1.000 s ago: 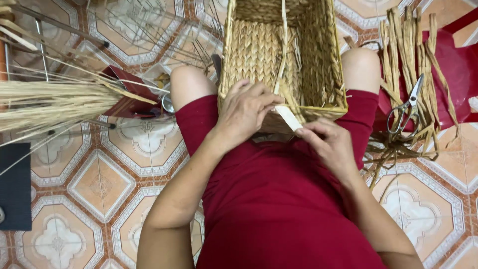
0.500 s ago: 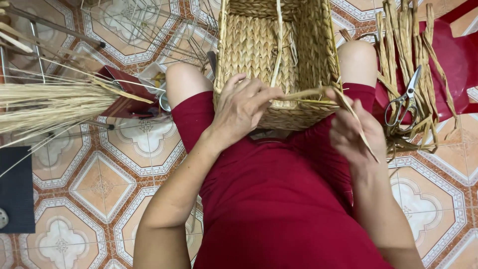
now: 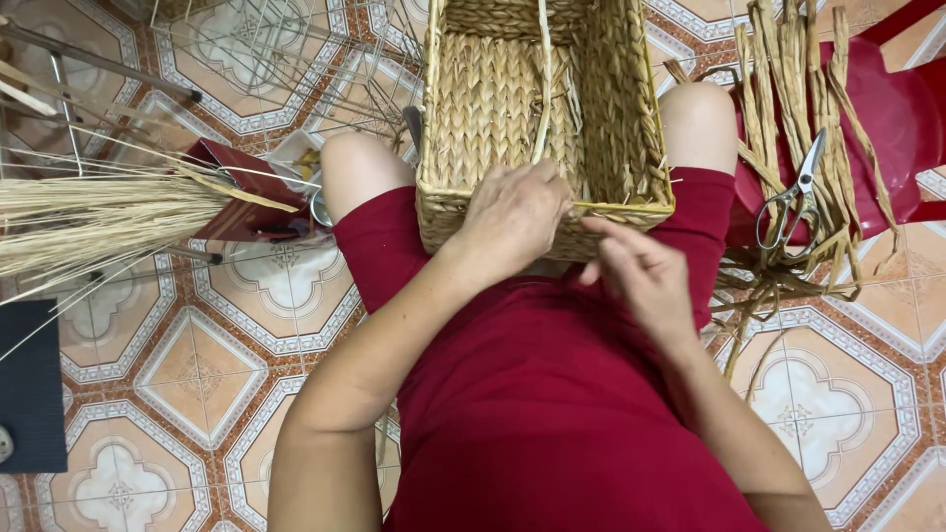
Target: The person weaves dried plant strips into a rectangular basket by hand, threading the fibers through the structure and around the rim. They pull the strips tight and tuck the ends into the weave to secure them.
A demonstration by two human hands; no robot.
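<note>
A rectangular woven straw basket (image 3: 493, 99) rests on my lap, its near rim toward me. My left hand (image 3: 512, 217) lies over that near rim, fingers curled on the weave and pinching a pale straw strand (image 3: 543, 89) that runs up through the basket's inside. My right hand (image 3: 641, 271) is just below the rim's right part, fingers bent, fingertips touching the strand's flat end at the rim edge (image 3: 621, 209). I am seated in red clothing.
A bundle of dried straw strips (image 3: 798, 128) lies on a red plastic chair (image 3: 907, 118) at the right, with scissors (image 3: 788, 197) on top. At left, thin pale stalks (image 3: 89, 222), a wire frame (image 3: 276, 69), a dark red box (image 3: 232, 187). Patterned floor tiles below.
My right hand pulled the strand out to the right, then came back to the basket's near rim. My left hand stayed on the rim.
</note>
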